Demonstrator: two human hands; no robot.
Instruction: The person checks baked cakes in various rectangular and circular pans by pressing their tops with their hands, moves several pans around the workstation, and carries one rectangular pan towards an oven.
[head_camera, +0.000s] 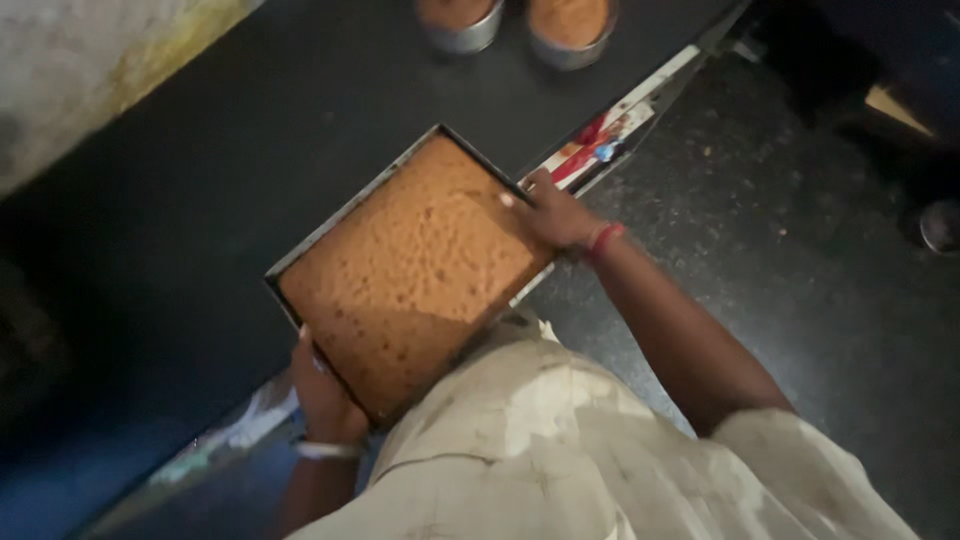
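My left hand (322, 392) and right hand (556, 215) grip opposite edges of the tray (345, 217); the cake (410, 270) is baked, the tray at the worktop (180, 180) edge.

Looks steeply down from the wearer's head, close over the chest. Tilted, so that the dark counter (180, 200) runs slantwise from near left to far right, its front edge crossing the middle. Catches the pale shirt (560, 450) at the near edge, the rectangular tray (300, 250) at centre with the left hand (325, 395) and right hand (555, 212) on its ends, two round tins (515, 25) cut off at the far edge, speckled floor (800, 260) on the right. Only one view, nothing shared.
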